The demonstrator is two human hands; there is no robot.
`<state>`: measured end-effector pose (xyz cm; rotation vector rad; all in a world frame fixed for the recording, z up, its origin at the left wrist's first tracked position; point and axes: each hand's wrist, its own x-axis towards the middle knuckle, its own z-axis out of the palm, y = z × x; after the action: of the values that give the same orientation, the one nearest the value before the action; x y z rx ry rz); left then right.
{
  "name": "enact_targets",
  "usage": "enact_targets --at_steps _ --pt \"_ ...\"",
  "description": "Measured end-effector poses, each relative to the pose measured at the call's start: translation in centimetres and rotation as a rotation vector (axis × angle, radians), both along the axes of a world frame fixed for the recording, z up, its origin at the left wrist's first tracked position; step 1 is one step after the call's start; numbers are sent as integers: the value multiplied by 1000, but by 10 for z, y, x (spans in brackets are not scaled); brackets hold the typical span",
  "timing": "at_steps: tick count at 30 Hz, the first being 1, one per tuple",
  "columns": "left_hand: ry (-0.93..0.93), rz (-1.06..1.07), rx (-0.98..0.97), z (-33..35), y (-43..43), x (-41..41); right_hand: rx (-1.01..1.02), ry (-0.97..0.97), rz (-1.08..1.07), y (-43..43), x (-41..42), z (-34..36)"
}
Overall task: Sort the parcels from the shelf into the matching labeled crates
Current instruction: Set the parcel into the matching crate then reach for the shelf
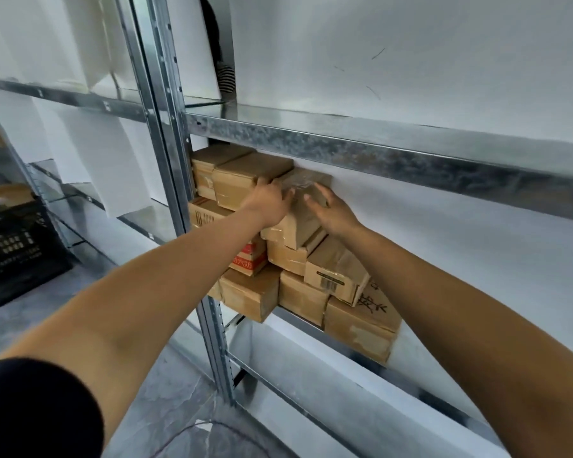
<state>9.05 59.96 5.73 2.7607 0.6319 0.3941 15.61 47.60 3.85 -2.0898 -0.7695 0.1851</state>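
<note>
One creased, tape-wrapped brown parcel (300,223)

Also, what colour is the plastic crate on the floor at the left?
The crate is black; the head view shows it.

Brown taped cardboard parcels (334,272) stacked on steel shelf (214,328), top parcel (300,214) tilted, black crate (14,246) on floor at left
</note>
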Motion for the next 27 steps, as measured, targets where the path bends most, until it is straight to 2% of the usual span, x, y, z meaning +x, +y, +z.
enact_targets --at_steps 4,9,18,27 --pt "58 -20 46 -1 6 8 -2 -6 -38 5 0 -4" --pt "72 -178 -31 11 6 7 90 35 -80 14 -12 -5" --pt "-145 -195 -420 -4 13 -13 278 128 -169 2 -48 -1" --pt "-347 -307 -444 -36 -34 -56 349 83 -243 -43 -96 -21"
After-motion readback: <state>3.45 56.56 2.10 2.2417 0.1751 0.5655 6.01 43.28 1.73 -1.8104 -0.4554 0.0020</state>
